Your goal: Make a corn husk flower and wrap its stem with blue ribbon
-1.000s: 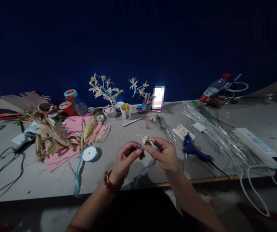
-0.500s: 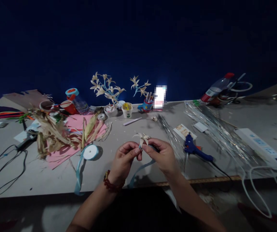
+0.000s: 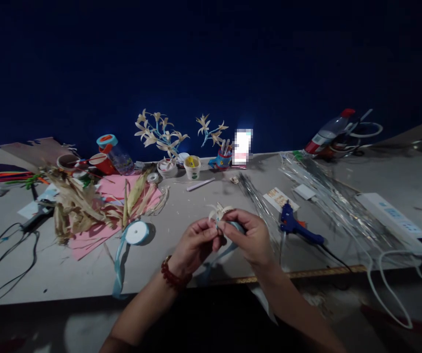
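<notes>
A small cream husk-like flower stands up between my hands over the front of the table. My left hand pinches its base between thumb and fingers. Close against it, my right hand is closed on a light blue ribbon, its thumb and finger at the flower's base. A loose length of ribbon hangs below the hands. The stem is mostly hidden by my fingers. To the left lies a white spool with blue ribbon trailing off the table's front edge.
Dried husks lie on pink paper at left. Finished flower sprays stand at the back near a white cup and a lit phone. Wires, a blue glue gun and a power strip lie right.
The flower has turned and tilted between my fingers. Both hands have shifted slightly right, and more blue ribbon shows by my right fingers. The camera view has moved a little.
</notes>
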`<state>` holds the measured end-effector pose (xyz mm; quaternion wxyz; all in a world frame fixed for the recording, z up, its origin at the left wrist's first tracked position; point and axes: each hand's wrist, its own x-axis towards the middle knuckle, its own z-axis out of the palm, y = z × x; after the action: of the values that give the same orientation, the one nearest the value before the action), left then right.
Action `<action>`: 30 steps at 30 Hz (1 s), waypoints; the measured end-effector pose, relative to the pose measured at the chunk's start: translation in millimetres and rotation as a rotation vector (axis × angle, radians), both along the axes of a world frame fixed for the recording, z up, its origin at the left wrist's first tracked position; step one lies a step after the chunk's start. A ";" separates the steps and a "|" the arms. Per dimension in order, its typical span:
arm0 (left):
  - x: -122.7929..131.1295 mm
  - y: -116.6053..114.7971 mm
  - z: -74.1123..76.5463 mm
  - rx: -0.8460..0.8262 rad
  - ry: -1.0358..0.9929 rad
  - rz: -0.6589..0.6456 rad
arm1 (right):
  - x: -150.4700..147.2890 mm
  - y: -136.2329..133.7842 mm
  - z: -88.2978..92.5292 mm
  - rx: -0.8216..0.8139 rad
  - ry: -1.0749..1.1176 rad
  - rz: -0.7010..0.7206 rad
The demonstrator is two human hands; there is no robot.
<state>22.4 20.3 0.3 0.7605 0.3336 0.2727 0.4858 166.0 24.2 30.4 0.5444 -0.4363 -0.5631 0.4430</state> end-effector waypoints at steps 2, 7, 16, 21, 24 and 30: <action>-0.7 -3.1 1.6 0.195 0.270 0.219 | 0.2 -0.4 2.2 0.065 -0.083 -0.058; -2.9 -9.3 2.8 0.580 0.691 0.513 | -2.2 0.6 1.2 0.126 -0.162 -0.116; -2.0 -4.2 3.7 0.084 0.002 0.200 | -2.9 1.1 -8.9 0.004 0.046 0.089; -3.0 -2.1 2.8 -0.026 -0.155 0.005 | -1.3 5.1 -10.7 -0.156 0.160 0.096; -2.5 0.4 -2.6 -0.040 -0.210 -0.095 | 0.9 6.8 -7.1 -0.200 0.156 0.165; -1.9 3.0 -5.0 0.057 -0.010 0.020 | 3.2 3.5 -0.8 -0.052 0.012 0.093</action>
<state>20.5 23.2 -4.8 0.7469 0.3500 0.2583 0.5028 169.2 27.7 29.6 0.5151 -0.4210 -0.5676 0.4851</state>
